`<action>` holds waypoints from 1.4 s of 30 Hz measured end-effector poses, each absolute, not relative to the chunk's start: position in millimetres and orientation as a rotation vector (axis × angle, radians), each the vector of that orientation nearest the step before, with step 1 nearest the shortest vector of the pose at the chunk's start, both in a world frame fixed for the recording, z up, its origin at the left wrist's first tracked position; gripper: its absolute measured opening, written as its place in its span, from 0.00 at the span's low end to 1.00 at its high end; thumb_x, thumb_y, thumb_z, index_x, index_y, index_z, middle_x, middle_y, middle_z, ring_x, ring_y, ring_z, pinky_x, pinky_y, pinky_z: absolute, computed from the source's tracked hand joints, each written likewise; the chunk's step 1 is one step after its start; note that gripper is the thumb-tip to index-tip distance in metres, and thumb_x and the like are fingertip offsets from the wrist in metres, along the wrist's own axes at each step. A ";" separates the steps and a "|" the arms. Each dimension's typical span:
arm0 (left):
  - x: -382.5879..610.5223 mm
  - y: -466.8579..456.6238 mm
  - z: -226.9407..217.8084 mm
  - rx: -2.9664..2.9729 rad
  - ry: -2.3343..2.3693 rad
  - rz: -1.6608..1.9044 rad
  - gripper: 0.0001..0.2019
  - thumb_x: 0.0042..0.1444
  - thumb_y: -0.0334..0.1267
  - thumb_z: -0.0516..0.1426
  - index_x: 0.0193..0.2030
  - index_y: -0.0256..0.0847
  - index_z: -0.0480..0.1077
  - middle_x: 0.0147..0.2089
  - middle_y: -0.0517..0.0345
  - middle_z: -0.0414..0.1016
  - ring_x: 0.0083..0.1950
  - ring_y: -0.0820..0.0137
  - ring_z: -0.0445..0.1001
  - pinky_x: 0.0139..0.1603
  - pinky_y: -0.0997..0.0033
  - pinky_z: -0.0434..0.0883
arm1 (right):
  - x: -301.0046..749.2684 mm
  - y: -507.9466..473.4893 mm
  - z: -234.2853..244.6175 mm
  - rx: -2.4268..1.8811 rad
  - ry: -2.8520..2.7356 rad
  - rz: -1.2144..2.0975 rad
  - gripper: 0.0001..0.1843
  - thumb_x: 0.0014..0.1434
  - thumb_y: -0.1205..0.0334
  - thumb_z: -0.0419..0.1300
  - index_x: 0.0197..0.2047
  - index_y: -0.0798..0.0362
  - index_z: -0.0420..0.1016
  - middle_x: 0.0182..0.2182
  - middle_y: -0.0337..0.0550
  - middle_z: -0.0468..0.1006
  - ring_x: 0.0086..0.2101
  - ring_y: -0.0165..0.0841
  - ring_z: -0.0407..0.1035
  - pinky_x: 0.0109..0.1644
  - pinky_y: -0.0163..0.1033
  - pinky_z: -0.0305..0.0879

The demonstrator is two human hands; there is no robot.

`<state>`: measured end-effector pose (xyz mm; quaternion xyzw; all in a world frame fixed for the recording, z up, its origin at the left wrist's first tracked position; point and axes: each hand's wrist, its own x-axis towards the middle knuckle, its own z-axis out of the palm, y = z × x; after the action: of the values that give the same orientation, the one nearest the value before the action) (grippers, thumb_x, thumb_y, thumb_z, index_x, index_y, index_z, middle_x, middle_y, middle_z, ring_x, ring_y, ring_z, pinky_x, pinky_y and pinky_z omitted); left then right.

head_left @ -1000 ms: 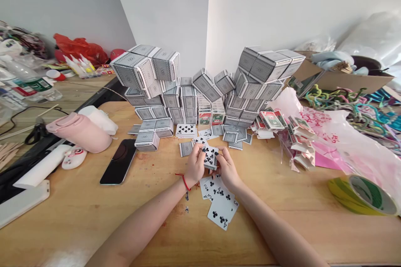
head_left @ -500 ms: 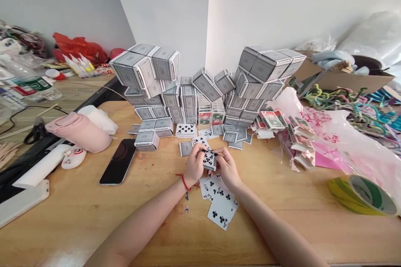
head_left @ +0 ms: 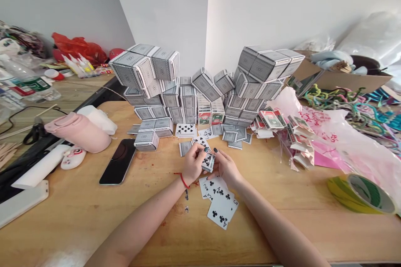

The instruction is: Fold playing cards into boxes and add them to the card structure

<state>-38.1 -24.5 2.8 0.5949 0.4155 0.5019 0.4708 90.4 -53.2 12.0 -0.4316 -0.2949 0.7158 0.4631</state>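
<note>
Between both hands is a playing card (head_left: 208,162) with black club marks, its edges folded. My left hand (head_left: 193,162) pinches it from the left, and my right hand (head_left: 228,167) grips its right side. Just below the hands lie several loose club cards (head_left: 220,208), face up and overlapping. Beyond my fingers, a face-up card (head_left: 199,140) and a face-down card (head_left: 185,148) rest on the table. Behind them rises a structure of boxes folded from grey-backed cards (head_left: 189,100), with two taller arms at left and right.
A black phone (head_left: 118,162), a pink bottle (head_left: 78,132) and a white mouse-like item (head_left: 73,157) lie left. Rightward are torn card packs (head_left: 300,142), plastic bags (head_left: 332,129) and a yellow-green tape roll (head_left: 360,194). A small folded-card stack (head_left: 147,139) stands near the phone.
The card in my hands has tilted and turned slightly, and my fingers have shifted along its edges. My right thumb and fingers sit a little lower. The structure has not moved.
</note>
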 end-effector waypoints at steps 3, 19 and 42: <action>-39.4 -21.7 4.6 1.539 1.014 1.240 0.06 0.51 0.39 0.53 0.28 0.39 0.65 0.29 0.59 0.65 0.31 0.73 0.64 0.34 0.73 0.63 | 98.2 -49.5 8.1 -1.000 -0.765 1.791 0.15 0.49 0.51 0.59 0.32 0.54 0.66 0.25 0.42 0.75 0.26 0.33 0.71 0.27 0.37 0.70; -35.1 -17.8 -6.6 1.412 1.141 1.157 0.07 0.51 0.40 0.53 0.29 0.38 0.66 0.28 0.60 0.68 0.32 0.72 0.66 0.35 0.74 0.64 | 92.4 -49.8 -0.6 -1.050 -0.884 1.548 0.17 0.45 0.50 0.63 0.31 0.55 0.70 0.27 0.42 0.75 0.31 0.36 0.72 0.35 0.43 0.71; -33.2 -18.4 -0.1 1.357 1.129 1.111 0.11 0.49 0.42 0.54 0.22 0.37 0.66 0.23 0.62 0.66 0.27 0.74 0.63 0.29 0.75 0.61 | 95.8 -50.2 -7.0 -1.144 -1.213 1.275 0.10 0.48 0.56 0.60 0.26 0.54 0.70 0.25 0.42 0.76 0.28 0.34 0.71 0.35 0.39 0.68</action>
<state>-33.2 -18.4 -0.1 0.5621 0.4675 0.4602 0.5037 95.8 -50.2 -7.0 -0.4727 -0.5011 0.5267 0.4980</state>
